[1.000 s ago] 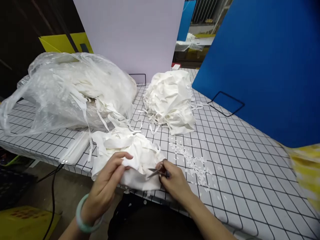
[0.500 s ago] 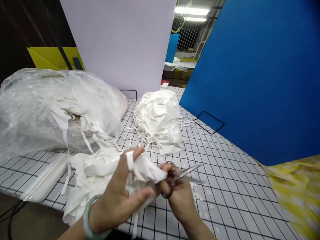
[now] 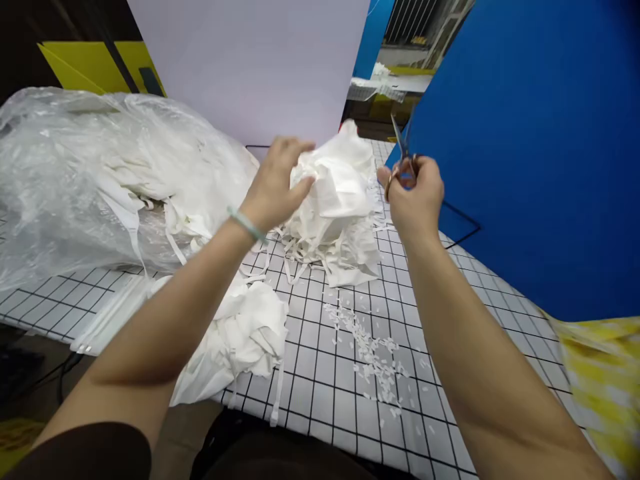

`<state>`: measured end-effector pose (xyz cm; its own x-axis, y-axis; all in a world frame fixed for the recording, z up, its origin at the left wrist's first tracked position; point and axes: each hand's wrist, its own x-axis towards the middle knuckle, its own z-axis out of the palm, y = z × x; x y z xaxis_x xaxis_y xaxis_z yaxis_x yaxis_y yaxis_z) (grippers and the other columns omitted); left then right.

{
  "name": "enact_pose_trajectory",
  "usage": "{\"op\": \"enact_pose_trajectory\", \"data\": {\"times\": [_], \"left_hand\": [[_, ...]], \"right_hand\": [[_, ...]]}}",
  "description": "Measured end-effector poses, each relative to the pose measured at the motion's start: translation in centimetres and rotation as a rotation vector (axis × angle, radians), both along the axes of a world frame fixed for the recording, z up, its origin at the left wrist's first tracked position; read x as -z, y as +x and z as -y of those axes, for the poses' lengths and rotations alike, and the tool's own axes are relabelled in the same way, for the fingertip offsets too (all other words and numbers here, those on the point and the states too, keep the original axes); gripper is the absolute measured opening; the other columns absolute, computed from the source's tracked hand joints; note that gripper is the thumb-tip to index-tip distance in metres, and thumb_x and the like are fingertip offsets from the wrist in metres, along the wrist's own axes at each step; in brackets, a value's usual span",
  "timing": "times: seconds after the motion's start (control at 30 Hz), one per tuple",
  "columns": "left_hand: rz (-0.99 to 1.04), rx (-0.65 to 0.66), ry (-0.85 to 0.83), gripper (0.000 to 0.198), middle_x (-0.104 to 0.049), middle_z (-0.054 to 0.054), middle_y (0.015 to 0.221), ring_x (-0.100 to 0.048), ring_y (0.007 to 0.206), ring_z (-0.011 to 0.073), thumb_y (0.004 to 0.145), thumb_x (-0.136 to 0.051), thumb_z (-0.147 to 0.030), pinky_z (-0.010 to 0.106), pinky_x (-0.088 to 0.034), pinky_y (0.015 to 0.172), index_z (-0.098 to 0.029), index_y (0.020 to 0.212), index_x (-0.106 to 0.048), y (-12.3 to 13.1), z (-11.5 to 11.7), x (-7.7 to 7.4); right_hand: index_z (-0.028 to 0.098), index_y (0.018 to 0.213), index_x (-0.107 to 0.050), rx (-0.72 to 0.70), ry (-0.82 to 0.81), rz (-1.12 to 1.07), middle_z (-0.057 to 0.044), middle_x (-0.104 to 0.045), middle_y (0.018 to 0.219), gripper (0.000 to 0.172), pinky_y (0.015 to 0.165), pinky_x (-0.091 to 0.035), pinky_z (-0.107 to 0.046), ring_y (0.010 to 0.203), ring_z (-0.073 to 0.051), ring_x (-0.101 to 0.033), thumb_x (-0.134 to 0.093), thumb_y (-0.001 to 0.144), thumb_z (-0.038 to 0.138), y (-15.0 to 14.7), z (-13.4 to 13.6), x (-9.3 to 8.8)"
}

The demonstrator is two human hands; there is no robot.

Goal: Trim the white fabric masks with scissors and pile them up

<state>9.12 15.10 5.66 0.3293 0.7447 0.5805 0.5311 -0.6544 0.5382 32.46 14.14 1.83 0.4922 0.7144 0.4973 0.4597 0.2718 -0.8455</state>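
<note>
At the left side of the far heap of white cloth pieces (image 3: 335, 187), my left hand (image 3: 280, 177) has its thumb and fingers spread apart, at the edge of a loose piece on top. A pale green bangle (image 3: 247, 224) circles that wrist. My right hand (image 3: 417, 193) holds a pair of scissors (image 3: 401, 153) by the finger loops, blades pointing up and apart, to the right of the heap. A nearer pile of white cloth pieces (image 3: 245, 333) lies at the table's front edge, partly behind my left forearm, with a strap hanging over.
Small white clippings (image 3: 373, 353) are scattered over the grid-patterned tabletop (image 3: 320, 373). A large clear plastic bag (image 3: 60, 180) of white cloth fills the left. A lilac panel (image 3: 250, 67) and a blue panel (image 3: 530, 167) stand behind. Yellow checked cloth (image 3: 605, 373) lies at right.
My left hand has moved forward from the near pile to the far heap and spread over it. My right hand has moved up and forward with the scissors, whose blades now point upward.
</note>
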Motion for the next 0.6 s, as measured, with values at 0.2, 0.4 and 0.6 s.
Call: {"op": "enact_pose_trajectory", "data": {"times": [0.2,0.4,0.6], "left_hand": [[-0.126,-0.05,-0.18,0.008,-0.06,0.005,0.093,-0.058,0.088,0.0196,0.095,-0.051,-0.012,0.036,-0.053,0.078,-0.018,0.096,-0.057,-7.4,13.8,10.9],[-0.27,0.002,-0.283,0.015,-0.061,0.008,0.094,-0.058,0.086,0.0229,0.09,-0.057,-0.014,0.038,-0.053,0.074,-0.016,0.105,-0.058,-9.6,19.1,13.8],[0.07,0.102,-0.294,0.022,-0.064,0.006,0.097,-0.06,0.086,0.0162,0.093,-0.051,-0.007,0.03,-0.054,0.075,-0.018,0.108,-0.062,-8.6,18.8,10.8]], "right_hand": [[0.023,0.087,-0.055,-0.665,-0.712,-0.245,-0.003,-0.067,0.091,0.039,0.059,-0.049,-0.032,0.068,-0.015,-0.056,-0.085,0.07,0.041,-7.7,11.8,9.2],[0.024,0.092,-0.05,-0.771,-0.781,-0.348,0.0,-0.063,0.1,0.043,0.072,-0.049,-0.033,0.076,-0.014,-0.054,-0.084,0.067,0.037,-13.4,17.6,11.4],[0.024,0.084,-0.052,-0.704,-0.583,-0.356,0.003,-0.055,0.08,0.028,0.069,-0.045,-0.029,0.075,-0.016,-0.052,-0.075,0.068,0.029,-13.4,17.3,11.2]]}}
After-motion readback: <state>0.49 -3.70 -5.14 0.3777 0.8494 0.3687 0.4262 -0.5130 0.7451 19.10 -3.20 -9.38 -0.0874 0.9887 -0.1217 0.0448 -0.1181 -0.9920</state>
